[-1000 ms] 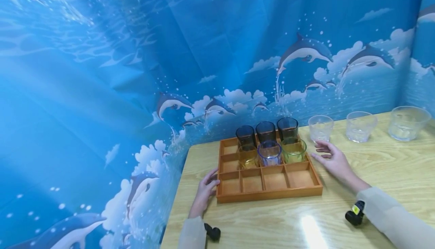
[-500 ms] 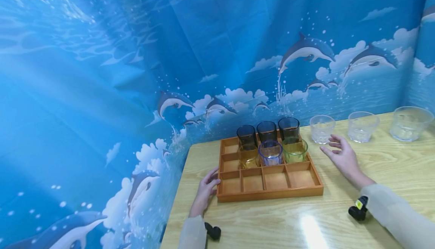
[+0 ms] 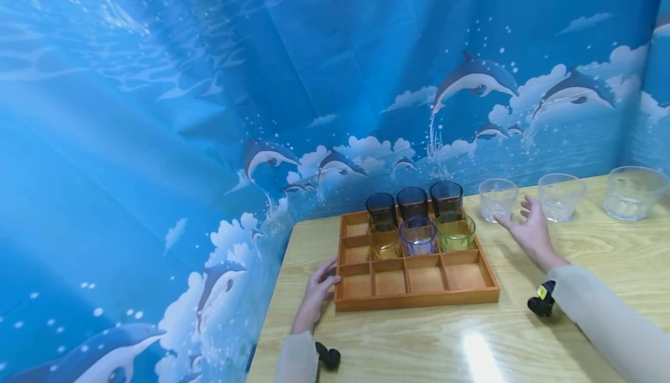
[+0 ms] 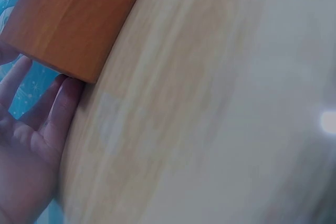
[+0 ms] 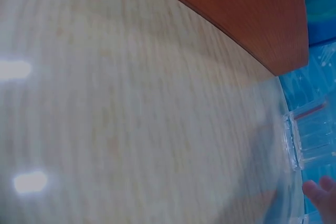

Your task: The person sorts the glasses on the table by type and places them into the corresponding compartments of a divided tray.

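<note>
Watching the rig remotely, I've got the left hand (image 3: 314, 293) with fairly straight fingers against the left side of the wooden tray (image 3: 419, 300), I'd guess just to steady it. The right hand (image 3: 534, 235) has its thumb and fingers wide apart beside the nearest clear glass (image 3: 499, 194), standing on the table (image 3: 398, 342) right of the tray, and I can't tell if they touch. The 3 dark glasses (image 3: 412, 201) sit behind 3 coloured glasses (image 3: 419, 243), probably slotted separately so they don't clink.
</note>
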Demonstrator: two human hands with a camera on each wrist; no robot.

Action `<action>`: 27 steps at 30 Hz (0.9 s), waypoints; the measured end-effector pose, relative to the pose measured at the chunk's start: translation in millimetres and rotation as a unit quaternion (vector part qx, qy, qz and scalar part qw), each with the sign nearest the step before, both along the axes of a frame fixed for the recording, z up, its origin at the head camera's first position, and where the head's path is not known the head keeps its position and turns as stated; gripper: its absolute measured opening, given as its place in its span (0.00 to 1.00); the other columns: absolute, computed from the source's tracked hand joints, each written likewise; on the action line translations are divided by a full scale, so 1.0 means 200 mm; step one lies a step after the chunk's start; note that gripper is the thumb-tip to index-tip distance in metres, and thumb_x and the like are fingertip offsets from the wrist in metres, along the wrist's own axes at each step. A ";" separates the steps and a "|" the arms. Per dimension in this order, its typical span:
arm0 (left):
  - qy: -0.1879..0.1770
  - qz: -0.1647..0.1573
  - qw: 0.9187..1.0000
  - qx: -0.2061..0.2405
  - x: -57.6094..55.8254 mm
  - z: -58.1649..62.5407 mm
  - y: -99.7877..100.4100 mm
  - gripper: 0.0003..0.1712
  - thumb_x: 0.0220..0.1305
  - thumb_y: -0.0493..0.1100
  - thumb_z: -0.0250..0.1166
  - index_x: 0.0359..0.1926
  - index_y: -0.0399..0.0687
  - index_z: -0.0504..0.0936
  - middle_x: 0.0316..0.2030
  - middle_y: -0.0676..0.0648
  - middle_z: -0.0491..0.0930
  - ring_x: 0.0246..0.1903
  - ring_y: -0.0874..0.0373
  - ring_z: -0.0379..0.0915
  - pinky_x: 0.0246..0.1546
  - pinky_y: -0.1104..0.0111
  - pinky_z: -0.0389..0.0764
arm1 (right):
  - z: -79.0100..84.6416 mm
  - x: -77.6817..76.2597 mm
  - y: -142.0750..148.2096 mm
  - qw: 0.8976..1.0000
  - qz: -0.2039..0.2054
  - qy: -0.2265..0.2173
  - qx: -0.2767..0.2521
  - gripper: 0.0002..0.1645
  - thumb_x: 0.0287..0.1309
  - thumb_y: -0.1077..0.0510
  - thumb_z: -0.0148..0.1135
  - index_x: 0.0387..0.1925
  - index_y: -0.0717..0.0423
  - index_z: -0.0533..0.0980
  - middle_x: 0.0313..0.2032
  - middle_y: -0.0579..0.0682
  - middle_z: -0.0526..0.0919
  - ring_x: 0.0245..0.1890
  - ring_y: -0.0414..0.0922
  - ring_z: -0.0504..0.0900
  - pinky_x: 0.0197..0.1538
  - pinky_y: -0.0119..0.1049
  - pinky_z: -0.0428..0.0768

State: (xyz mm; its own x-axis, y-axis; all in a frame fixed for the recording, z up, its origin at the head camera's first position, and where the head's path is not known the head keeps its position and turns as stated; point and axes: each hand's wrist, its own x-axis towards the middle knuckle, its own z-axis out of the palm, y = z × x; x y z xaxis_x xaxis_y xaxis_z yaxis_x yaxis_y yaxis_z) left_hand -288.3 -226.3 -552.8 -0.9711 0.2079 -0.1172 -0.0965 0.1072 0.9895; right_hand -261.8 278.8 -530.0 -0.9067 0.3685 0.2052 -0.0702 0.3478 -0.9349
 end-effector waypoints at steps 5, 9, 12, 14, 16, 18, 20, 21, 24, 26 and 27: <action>0.001 -0.009 1.000 0.000 0.03 0.06 0.01 0.29 0.63 0.38 0.58 0.65 0.46 0.66 0.59 0.34 0.67 0.50 0.49 0.71 0.37 0.61 0.78 | 0.00 -0.06 0.02 1.000 0.014 -0.016 -0.005 0.62 0.55 0.42 0.61 0.70 0.62 0.30 0.67 0.72 0.38 0.63 0.72 0.45 0.56 0.68 0.54; 0.004 -0.011 1.000 -0.002 0.06 0.12 0.03 0.29 0.63 0.38 0.58 0.65 0.44 0.65 0.59 0.33 0.67 0.49 0.49 0.71 0.37 0.61 0.78 | 0.01 -0.09 0.03 0.999 0.017 -0.027 -0.013 0.64 0.55 0.41 0.61 0.69 0.61 0.27 0.67 0.73 0.36 0.63 0.72 0.43 0.57 0.69 0.52; 0.002 -0.008 1.000 -0.001 0.07 0.13 0.03 0.29 0.63 0.38 0.58 0.65 0.44 0.66 0.59 0.34 0.67 0.48 0.50 0.71 0.36 0.62 0.78 | 0.02 -0.11 0.04 0.999 0.021 -0.037 -0.013 0.66 0.54 0.39 0.61 0.69 0.59 0.25 0.67 0.72 0.33 0.64 0.73 0.41 0.57 0.69 0.50; -0.001 -0.008 1.000 -0.003 0.07 0.13 0.03 0.29 0.63 0.38 0.58 0.65 0.45 0.66 0.59 0.35 0.67 0.48 0.50 0.71 0.37 0.61 0.78 | 0.03 -0.12 0.04 0.999 0.026 -0.043 -0.013 0.67 0.53 0.39 0.62 0.69 0.58 0.24 0.67 0.72 0.32 0.64 0.73 0.40 0.57 0.69 0.50; -0.002 -0.009 1.000 -0.006 0.07 0.13 0.03 0.29 0.63 0.39 0.58 0.65 0.46 0.66 0.59 0.35 0.67 0.48 0.51 0.71 0.37 0.61 0.77 | 0.04 -0.14 0.04 0.998 0.029 -0.045 -0.017 0.68 0.52 0.39 0.63 0.69 0.58 0.24 0.67 0.72 0.32 0.64 0.73 0.40 0.57 0.69 0.50; -0.003 -0.008 1.000 -0.006 0.07 0.13 0.03 0.29 0.63 0.39 0.58 0.65 0.46 0.66 0.59 0.35 0.68 0.48 0.51 0.71 0.38 0.61 0.77 | 0.05 -0.15 0.04 0.998 0.030 -0.047 -0.019 0.68 0.51 0.39 0.63 0.69 0.58 0.24 0.67 0.73 0.33 0.64 0.73 0.41 0.57 0.68 0.50; -0.001 -0.009 1.000 -0.007 0.07 0.13 0.03 0.29 0.63 0.39 0.58 0.65 0.46 0.66 0.59 0.35 0.68 0.48 0.51 0.71 0.37 0.61 0.77 | 0.06 -0.17 0.03 0.998 0.027 -0.052 -0.018 0.69 0.50 0.39 0.64 0.69 0.59 0.25 0.67 0.73 0.34 0.63 0.73 0.42 0.57 0.68 0.51; -0.001 -0.009 1.000 -0.007 0.07 0.13 0.03 0.29 0.63 0.39 0.58 0.65 0.46 0.66 0.59 0.35 0.68 0.48 0.52 0.72 0.37 0.61 0.77 | 0.06 -0.17 0.03 0.998 0.025 -0.054 -0.017 0.70 0.49 0.38 0.65 0.69 0.59 0.25 0.67 0.74 0.35 0.63 0.73 0.43 0.57 0.68 0.52; -0.001 -0.012 1.000 -0.005 0.07 0.13 0.03 0.29 0.63 0.39 0.58 0.66 0.46 0.66 0.59 0.35 0.68 0.48 0.52 0.71 0.37 0.61 0.77 | 0.07 -0.19 0.03 0.997 0.027 -0.066 -0.017 0.71 0.48 0.37 0.65 0.69 0.60 0.25 0.67 0.74 0.34 0.63 0.73 0.43 0.57 0.68 0.52; 0.000 -0.014 1.000 -0.004 0.07 0.13 0.03 0.29 0.63 0.39 0.58 0.66 0.45 0.65 0.59 0.35 0.67 0.48 0.52 0.71 0.37 0.61 0.78 | 0.08 -0.20 0.03 0.997 0.031 -0.071 -0.021 0.71 0.48 0.38 0.65 0.69 0.60 0.24 0.66 0.74 0.34 0.63 0.73 0.43 0.57 0.68 0.52; -0.001 -0.014 1.000 -0.002 0.08 0.13 0.03 0.29 0.63 0.39 0.58 0.66 0.45 0.65 0.59 0.35 0.67 0.48 0.51 0.71 0.37 0.61 0.78 | 0.08 -0.21 0.03 0.996 0.034 -0.073 -0.022 0.71 0.48 0.38 0.65 0.69 0.60 0.24 0.66 0.74 0.34 0.63 0.73 0.42 0.57 0.68 0.52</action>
